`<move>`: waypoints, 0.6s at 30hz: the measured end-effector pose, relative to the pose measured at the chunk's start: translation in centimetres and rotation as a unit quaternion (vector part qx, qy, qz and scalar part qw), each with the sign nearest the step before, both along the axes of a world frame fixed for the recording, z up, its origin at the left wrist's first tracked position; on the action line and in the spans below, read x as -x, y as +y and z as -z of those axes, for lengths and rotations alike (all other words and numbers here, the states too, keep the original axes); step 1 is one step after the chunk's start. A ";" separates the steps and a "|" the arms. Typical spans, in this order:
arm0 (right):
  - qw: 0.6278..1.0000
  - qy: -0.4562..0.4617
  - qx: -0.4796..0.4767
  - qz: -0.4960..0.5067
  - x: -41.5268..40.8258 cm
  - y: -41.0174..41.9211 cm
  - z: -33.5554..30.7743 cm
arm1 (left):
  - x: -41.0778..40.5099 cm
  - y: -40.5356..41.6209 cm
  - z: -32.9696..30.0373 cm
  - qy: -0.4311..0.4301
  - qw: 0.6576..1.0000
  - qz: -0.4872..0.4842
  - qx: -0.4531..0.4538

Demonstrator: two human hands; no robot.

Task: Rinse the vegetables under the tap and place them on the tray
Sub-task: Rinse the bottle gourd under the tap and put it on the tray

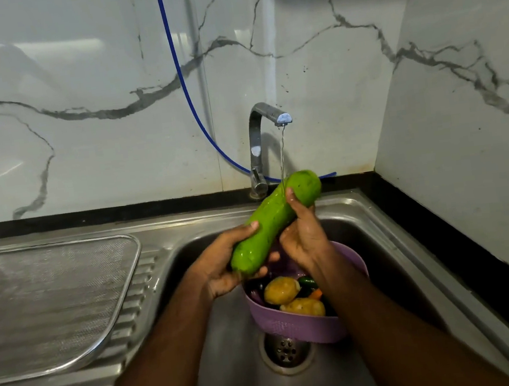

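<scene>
Both hands' grip on gourd (276, 219) under tap (267, 134): L hand (223, 264) low end, R hand (304, 234) mid.

A blue hose (182, 83) hangs down the marble-veined wall (76, 86) at twelve o'clock, curving behind the counter's black edge strip (106, 214). At six o'clock sits the round drain (285, 351).

A kitchen corner lined with glossy white marble-look wall panels (82, 85) veined in grey, the right-hand panel (469, 136) meeting the back one at an angle. A thin blue hose (187, 99) hangs down the back wall. A black stone countertop edge (91, 218) runs beneath.
</scene>
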State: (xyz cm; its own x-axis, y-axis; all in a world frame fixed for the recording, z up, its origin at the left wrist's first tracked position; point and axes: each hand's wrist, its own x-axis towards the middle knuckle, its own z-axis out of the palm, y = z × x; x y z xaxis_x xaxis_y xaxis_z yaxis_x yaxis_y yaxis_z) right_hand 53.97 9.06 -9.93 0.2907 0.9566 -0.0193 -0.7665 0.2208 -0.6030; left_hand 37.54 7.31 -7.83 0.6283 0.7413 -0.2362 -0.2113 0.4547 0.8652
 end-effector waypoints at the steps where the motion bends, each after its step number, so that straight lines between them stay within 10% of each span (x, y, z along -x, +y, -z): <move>1: 0.999 -0.033 0.006 -0.014 0.4 -0.3 0.0 | 0.4 0.2 0.3 0.028 0.999 0.007 -0.039; 10: 0.958 -0.262 0.105 0.046 5.4 -0.6 1.0 | -0.5 1.9 3.6 0.306 0.803 -0.195 -0.473; 14: 0.984 -0.104 0.078 0.121 2.2 0.0 -0.7 | -0.6 1.5 2.8 0.214 0.885 -0.114 -0.398; 18: 0.990 -0.092 0.039 0.103 -1.3 -0.8 -2.0 | 0.4 0.6 2.1 0.059 0.994 0.039 -0.085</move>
